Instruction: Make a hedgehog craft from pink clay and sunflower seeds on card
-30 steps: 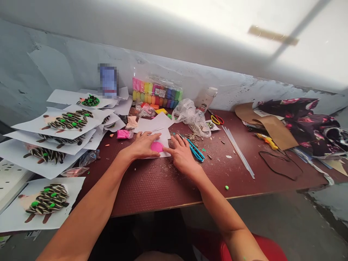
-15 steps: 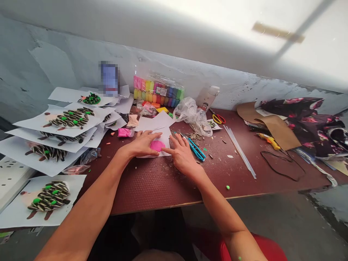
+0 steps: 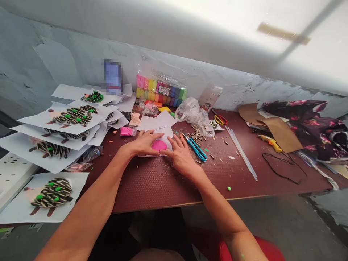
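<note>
A flattened pink clay piece [image 3: 159, 145] lies on white paper [image 3: 163, 123] between my hands. My left hand [image 3: 145, 143] is spread at the clay's left side, its thumb along the lower edge. At the right, my right hand [image 3: 181, 154] rests with fingers apart on the paper's edge, the thumb touching or close to the clay's lower right. Neither hand grips anything. Just right of my right hand lies a blue cutter [image 3: 198, 148]. Left of the paper sits a packet of pink clay [image 3: 127, 131].
Stacked papers with seed hedgehogs [image 3: 73, 116] stand at the left. Behind are a clay pack [image 3: 160, 90], a plastic bag [image 3: 190, 110] and a bottle [image 3: 210, 98]. To the right lie scissors [image 3: 220, 119], clear sticks [image 3: 240, 152] and a glue gun [image 3: 272, 143].
The view has shifted slightly, so everything appears a little further right. My right thumb has moved slightly down along the clay's edge. Both hands stay spread around it.
</note>
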### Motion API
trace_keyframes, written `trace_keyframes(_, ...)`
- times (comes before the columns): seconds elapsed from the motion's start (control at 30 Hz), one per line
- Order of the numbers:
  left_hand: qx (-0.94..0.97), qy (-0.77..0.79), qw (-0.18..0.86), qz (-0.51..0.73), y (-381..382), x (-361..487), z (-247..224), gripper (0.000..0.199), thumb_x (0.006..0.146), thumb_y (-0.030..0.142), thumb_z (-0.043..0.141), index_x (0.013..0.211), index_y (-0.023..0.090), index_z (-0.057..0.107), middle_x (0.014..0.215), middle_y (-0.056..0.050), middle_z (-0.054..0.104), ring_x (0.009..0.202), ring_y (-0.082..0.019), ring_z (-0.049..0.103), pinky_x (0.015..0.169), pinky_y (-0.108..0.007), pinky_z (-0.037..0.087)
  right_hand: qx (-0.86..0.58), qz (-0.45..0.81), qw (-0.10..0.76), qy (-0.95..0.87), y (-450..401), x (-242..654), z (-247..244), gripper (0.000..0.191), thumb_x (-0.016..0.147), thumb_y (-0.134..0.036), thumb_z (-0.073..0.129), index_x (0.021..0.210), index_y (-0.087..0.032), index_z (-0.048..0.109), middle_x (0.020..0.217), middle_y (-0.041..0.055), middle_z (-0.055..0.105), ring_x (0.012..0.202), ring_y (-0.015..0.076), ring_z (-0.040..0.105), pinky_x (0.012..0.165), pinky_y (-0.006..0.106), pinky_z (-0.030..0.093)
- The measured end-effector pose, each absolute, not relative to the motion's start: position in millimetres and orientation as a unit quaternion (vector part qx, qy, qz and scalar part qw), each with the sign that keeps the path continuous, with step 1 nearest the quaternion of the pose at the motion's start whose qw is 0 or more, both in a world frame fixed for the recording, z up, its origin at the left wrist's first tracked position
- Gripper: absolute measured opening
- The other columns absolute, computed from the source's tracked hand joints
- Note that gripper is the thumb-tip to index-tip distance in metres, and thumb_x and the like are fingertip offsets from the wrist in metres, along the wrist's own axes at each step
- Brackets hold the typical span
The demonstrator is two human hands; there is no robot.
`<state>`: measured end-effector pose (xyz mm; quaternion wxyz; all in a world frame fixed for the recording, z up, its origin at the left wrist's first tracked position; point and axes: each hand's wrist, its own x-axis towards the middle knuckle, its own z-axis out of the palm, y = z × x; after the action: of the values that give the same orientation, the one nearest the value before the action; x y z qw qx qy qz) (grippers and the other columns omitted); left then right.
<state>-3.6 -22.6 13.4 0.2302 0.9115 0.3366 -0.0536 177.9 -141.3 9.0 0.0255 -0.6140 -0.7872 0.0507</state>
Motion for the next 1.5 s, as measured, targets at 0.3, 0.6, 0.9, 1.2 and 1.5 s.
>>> trace_keyframes(0.3, 0.916, 0.314, 0.249, -0.026, -12.1, -15.8, 11.6, 0.094, 0.077, 0.050, 0.073, 0.160, 0.029, 0.034, 0.169, -0.008, 0.033, 0.159, -0.034, 0.013, 0.127, -0.054, 0.010, -0.619, 0.055, 0.061, -0.781, -138.9, 181.1, 4.8, 0.060, 0.091, -0.002, 0.051, 0.137, -0.038, 0.066, 0.162, 0.0055, 0.043, 0.156, 0.0292, 0.026, 0.126, 0.060, 0.015)
trace_keyframes(0.6, 0.922, 0.300, 0.243, -0.039, -9.4, -22.7, 15.6, 0.086, 0.076, 0.041, 0.068, 0.157, 0.028, 0.039, 0.167, -0.007, 0.036, 0.160, -0.033, 0.012, 0.127, -0.057, 0.006, -0.610, 0.048, 0.026, -0.791, -137.7, 178.0, 4.5, 0.053, 0.093, -0.007, 0.054, 0.134, -0.038, 0.069, 0.163, 0.0059, 0.041, 0.156, 0.0309, 0.024, 0.125, 0.061, 0.016)
trace_keyframes(0.9, 0.921, 0.293, 0.252, -0.050, -8.9, -20.9, 12.8, 0.088, 0.073, 0.034, 0.069, 0.156, 0.030, 0.040, 0.164, -0.005, 0.043, 0.158, -0.033, 0.018, 0.126, -0.056, 0.012, -0.590, 0.041, 0.041, -0.805, -133.8, 174.6, 1.1, 0.058, 0.096, -0.006, 0.050, 0.140, -0.041, 0.063, 0.167, 0.0037, 0.036, 0.157, 0.0301, 0.021, 0.124, 0.060, 0.018)
trace_keyframes(1.2, 0.915, 0.307, 0.254, -0.055, -8.5, -20.4, 11.5, 0.091, 0.072, 0.035, 0.069, 0.157, 0.032, 0.039, 0.160, -0.005, 0.048, 0.157, -0.035, 0.022, 0.125, -0.056, 0.017, -0.584, 0.047, 0.028, -0.810, -133.3, 168.7, 4.9, 0.057, 0.097, -0.006, 0.050, 0.141, -0.040, 0.062, 0.167, 0.0052, 0.036, 0.157, 0.0299, 0.022, 0.123, 0.055, 0.024)
trace_keyframes(1.5, 0.916, 0.306, 0.253, -0.055, -8.4, -20.2, 12.9, 0.092, 0.071, 0.036, 0.069, 0.157, 0.033, 0.038, 0.159, -0.006, 0.049, 0.156, -0.037, 0.024, 0.124, -0.057, 0.021, -0.597, 0.033, 0.011, -0.801, -128.2, 163.3, 4.6, 0.055, 0.100, -0.010, 0.047, 0.146, -0.039, 0.057, 0.166, 0.0064, 0.037, 0.156, 0.0298, 0.025, 0.122, 0.054, 0.025)
